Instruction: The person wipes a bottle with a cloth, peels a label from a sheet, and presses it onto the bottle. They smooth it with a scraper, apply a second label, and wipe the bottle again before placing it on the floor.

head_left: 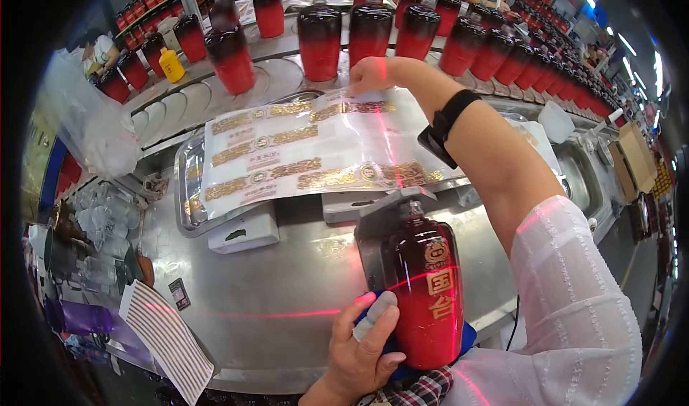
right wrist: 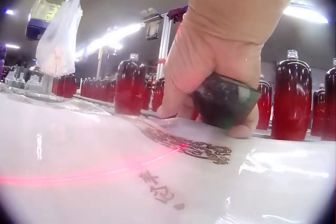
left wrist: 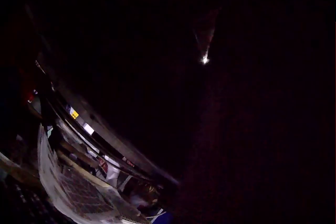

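A black-to-red glass bottle (head_left: 423,291) with gold characters leans at the front against a grey metal stand (head_left: 369,252). Beside its lower left side is my left hand (head_left: 362,345), fingers extended, grey wraps on some of them, fingertips right at the glass. My right hand (head_left: 377,74) reaches to the far edge of a white sheet (head_left: 287,137) printed with gold bands. In the right wrist view, that hand grips a dark greenish, flat-sided piece (right wrist: 226,100) close over the sheet. The left wrist view is mostly dark.
Red bottles (head_left: 319,43) line the conveyor (head_left: 273,76) behind the sheet. A metal tray (head_left: 190,190) and white boxes (head_left: 244,230) lie under the sheet. At left are a striped strip sheet (head_left: 169,341) and clear glass pieces (head_left: 104,219). A blue cloth (head_left: 466,338) lies under the bottle.
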A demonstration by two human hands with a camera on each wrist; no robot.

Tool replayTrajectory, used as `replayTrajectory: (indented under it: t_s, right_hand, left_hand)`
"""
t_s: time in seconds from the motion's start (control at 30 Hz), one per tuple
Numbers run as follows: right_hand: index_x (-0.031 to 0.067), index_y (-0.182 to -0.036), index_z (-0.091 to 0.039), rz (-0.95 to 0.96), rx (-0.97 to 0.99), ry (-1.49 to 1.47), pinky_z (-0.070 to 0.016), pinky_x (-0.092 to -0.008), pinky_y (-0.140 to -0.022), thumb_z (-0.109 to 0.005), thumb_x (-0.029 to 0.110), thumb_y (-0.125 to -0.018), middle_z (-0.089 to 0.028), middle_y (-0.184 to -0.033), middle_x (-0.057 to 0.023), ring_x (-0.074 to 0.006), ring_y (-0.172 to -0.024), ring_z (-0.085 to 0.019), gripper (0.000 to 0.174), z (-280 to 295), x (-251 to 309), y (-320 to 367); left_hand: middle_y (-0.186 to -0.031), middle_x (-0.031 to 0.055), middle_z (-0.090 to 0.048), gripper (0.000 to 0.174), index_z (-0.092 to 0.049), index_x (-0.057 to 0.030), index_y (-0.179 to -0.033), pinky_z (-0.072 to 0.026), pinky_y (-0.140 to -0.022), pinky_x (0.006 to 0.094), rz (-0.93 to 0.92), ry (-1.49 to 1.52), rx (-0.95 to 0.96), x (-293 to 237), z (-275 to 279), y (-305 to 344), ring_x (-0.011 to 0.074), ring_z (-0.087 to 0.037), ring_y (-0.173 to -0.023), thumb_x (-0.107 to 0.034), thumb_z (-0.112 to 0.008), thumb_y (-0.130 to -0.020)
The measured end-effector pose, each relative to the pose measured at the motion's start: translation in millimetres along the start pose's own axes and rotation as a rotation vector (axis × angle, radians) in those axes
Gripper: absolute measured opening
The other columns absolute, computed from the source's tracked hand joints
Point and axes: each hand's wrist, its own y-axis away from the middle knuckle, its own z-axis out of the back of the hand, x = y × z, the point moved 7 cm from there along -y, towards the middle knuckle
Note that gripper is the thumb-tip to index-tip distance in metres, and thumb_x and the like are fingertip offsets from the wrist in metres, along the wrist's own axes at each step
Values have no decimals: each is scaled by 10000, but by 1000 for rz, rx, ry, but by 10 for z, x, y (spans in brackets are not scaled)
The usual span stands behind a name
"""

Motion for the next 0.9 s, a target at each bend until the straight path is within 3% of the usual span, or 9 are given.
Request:
replayTrajectory:
  t_s: [0.1,0.2,0.23,0.33,0.57,0.67,0.73,0.8,0.9]
  right_hand:
    - [57,-882,-727,117,-114,18,-518,-358,-766,-740,319,-794,-693,-937,-127,-242,-846,-658,276,19,-26,-102]
    - [58,-873,-727,132,-242,38,-515,-375,-800,-726,306,-805,-679,-913,-139,-278,-880,-651,257,8,-59,-165]
    - [121,-838,-731,239,-367,144,-550,-390,-774,-688,342,-805,-693,-890,-75,-269,-867,-661,228,53,2,-138]
    - [132,-873,-728,210,-500,162,-548,-423,-801,-665,309,-819,-642,-1023,-69,-292,-1002,-612,196,193,121,56]
    - [54,-797,-646,614,-436,297,-472,-403,-913,-699,99,-805,-581,-1105,-87,-290,-1065,-544,70,539,1294,1575]
    - [50,-807,-625,764,-385,260,-477,-398,-900,-684,64,-809,-564,-1116,-85,-302,-1072,-539,61,538,1748,2291]
    - [35,-820,-668,897,-434,158,-500,-403,-844,-674,67,-789,-591,-987,-103,-306,-996,-574,45,508,1968,2649]
    - [16,-842,-666,897,-380,97,-496,-408,-843,-683,87,-811,-592,-983,-122,-306,-989,-579,79,486,2128,2933]
    - [30,-944,-667,805,-463,-103,-488,-395,-871,-713,130,-827,-592,-1030,-120,-304,-1018,-585,160,477,1979,3142]
  left_hand:
    - [-1295,271,-530,549,-540,-37,-1349,-471,-962,454,-18,-3,-5,-2,5,3,394,-528,-1171,-427,-572,-964]
    - [-1296,258,-541,529,-556,-43,-1340,-468,-970,447,-9,1,-2,13,0,17,383,-531,-1164,-410,-584,-959]
    - [-1303,247,-535,510,-576,-60,-1331,-469,-967,439,3,7,-6,13,-2,17,370,-536,-1148,-399,-602,-950]
    - [-1292,206,-582,526,-564,-26,-1332,-463,-967,435,-4,-23,1,-25,19,-68,384,-520,-1180,-398,-585,-960]
    - [-1323,185,-580,477,-554,26,-1308,-361,-1081,453,127,-48,-102,-264,587,-215,386,-492,-1248,-312,-566,-972]
    - [-1303,178,-587,450,-545,23,-1295,-274,-1122,484,-34,-263,-217,-444,888,-652,378,-491,-1253,-220,-605,-921]
    - [-1236,165,-608,387,-573,2,-1224,-256,-1110,496,-108,-408,-188,-597,882,-1010,370,-514,-1199,-182,-631,-888]
    - [-1170,151,-619,302,-611,-17,-1128,-256,-1089,503,-161,-544,-76,-672,761,-1213,361,-534,-1138,-159,-652,-865]
    - [-1038,88,-638,149,-631,-35,-995,-346,-1013,426,-252,-610,-105,-762,603,-1235,254,-572,-1014,-134,-653,-886]
